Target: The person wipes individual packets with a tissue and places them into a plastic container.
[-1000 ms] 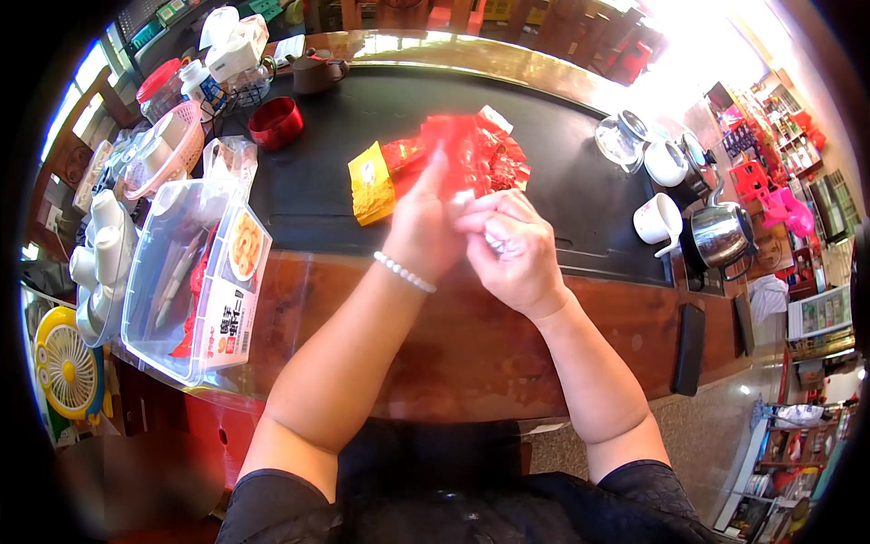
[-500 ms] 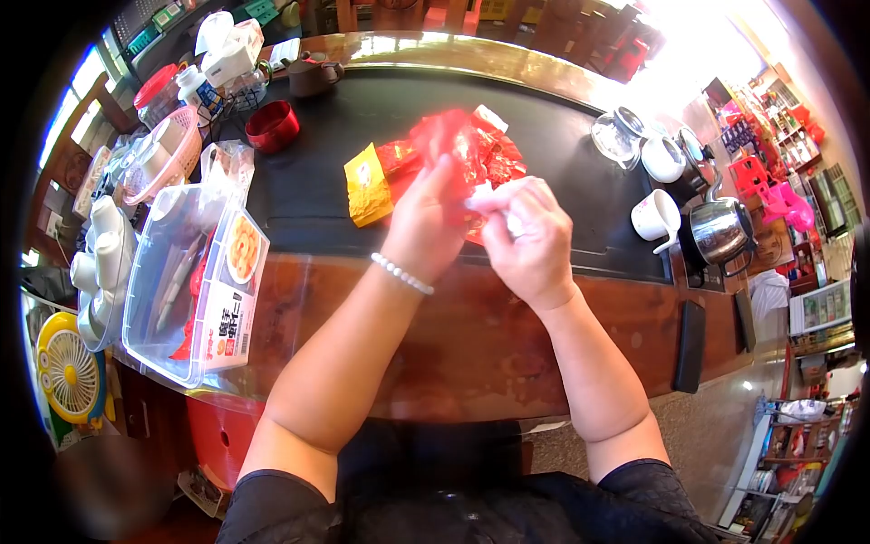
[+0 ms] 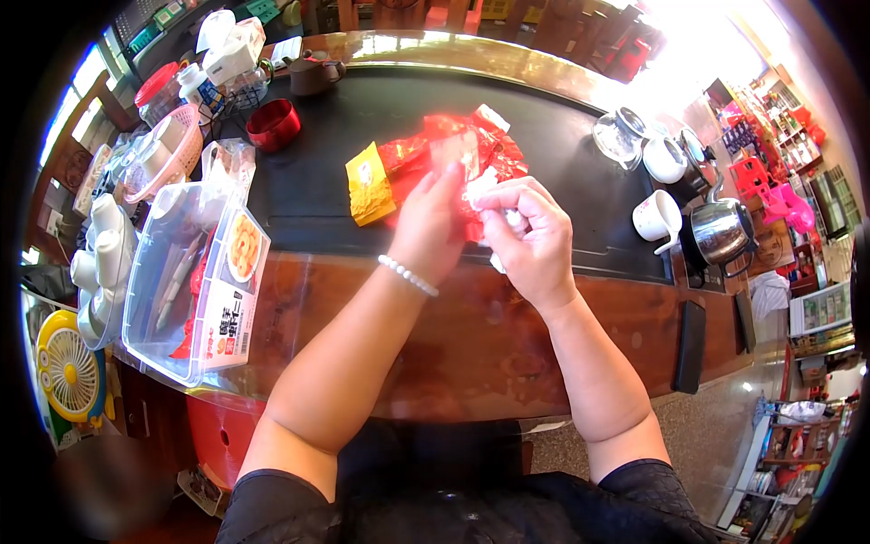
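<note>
My right hand (image 3: 533,238) is closed around a crumpled white tissue (image 3: 482,185), which pokes out above the thumb and below the fingers. Just left of it is my left hand (image 3: 428,216), with a pale beaded bracelet on the wrist. Motion smears its fingers, so whether they grip anything is unclear. Shiny red wrappers (image 3: 503,156) lie crumpled on the black tray (image 3: 580,213) behind both hands. Beside them, to the left, rests a yellow packet (image 3: 369,185).
A clear plastic box (image 3: 163,358) with red and pale items stands at the left, near stacked white cups (image 3: 107,258) and a pink basket (image 3: 186,154). A red bowl (image 3: 273,125) sits behind. To the right are a white mug (image 3: 656,215) and a steel kettle (image 3: 718,231).
My left hand has shifted slightly down and right, and the red blur above it has faded. More white tissue shows in my right hand, which has barely moved.
</note>
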Action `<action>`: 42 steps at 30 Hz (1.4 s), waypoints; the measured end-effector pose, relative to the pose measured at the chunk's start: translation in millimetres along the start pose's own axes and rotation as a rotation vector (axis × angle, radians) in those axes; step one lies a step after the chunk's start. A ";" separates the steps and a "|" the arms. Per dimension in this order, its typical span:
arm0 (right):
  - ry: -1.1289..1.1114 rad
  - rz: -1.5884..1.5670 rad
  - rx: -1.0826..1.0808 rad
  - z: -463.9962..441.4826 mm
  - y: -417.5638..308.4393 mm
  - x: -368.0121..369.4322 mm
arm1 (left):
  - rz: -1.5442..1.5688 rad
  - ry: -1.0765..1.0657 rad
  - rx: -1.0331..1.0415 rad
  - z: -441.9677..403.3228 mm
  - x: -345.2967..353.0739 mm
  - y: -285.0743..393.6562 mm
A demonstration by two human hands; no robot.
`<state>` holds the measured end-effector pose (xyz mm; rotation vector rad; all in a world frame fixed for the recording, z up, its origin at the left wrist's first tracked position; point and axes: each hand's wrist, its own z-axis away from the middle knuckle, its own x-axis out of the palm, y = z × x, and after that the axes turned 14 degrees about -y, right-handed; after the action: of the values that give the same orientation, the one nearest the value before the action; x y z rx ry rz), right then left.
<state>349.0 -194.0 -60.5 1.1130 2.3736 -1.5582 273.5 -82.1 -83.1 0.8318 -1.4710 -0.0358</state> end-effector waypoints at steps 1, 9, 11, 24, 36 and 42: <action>-0.029 -0.036 0.023 0.4 -2.2 -0.2 | 0.023 0.015 0.012 -0.4 -1.2 -0.5; -0.133 -0.181 0.062 1.7 -6.1 -8.3 | 0.096 0.046 0.004 -1.0 3.9 5.4; -0.095 -0.256 0.068 2.2 -7.1 -8.2 | 0.127 0.091 -0.051 1.8 10.3 9.5; 0.168 -0.143 -0.055 -4.0 1.5 -4.9 | 0.125 -0.324 -0.604 14.2 5.2 5.0; 0.142 -0.332 0.365 -6.2 0.0 -14.6 | 0.009 -0.270 -0.524 12.7 3.2 5.7; 0.233 0.098 0.027 -11.7 20.5 -19.6 | -0.032 -0.074 -0.375 8.5 16.0 13.4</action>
<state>379.4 -190.1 -61.9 1.4673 2.3999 -1.5069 262.4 -84.3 -63.7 0.5526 -1.4603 -0.3589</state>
